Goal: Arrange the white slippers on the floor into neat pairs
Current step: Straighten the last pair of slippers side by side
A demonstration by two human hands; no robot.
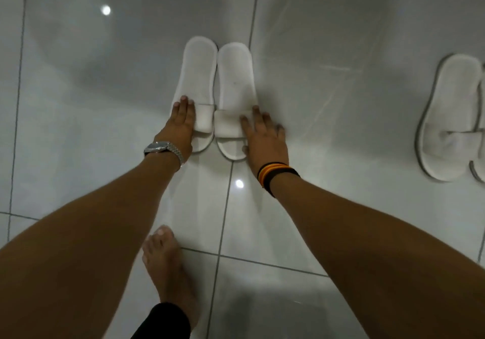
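Two white open-toe slippers lie side by side on the glossy white tiled floor, heels pointing away from me. My left hand point(181, 120) rests flat, fingers together, on the outer edge and strap of the left slipper point(195, 76). On the other side, my right hand point(265, 136) lies flat with fingers spread against the outer edge of the right slipper point(233, 81), its thumb at the toe end. The two slippers touch along their inner edges. Neither hand grips or lifts a slipper.
Another white slipper point(451, 118) lies at the right edge of the frame, with a second one beside it mostly cut off. My bare foot point(168, 270) stands on the tiles below the hands. Grout lines cross the floor point(78, 102).
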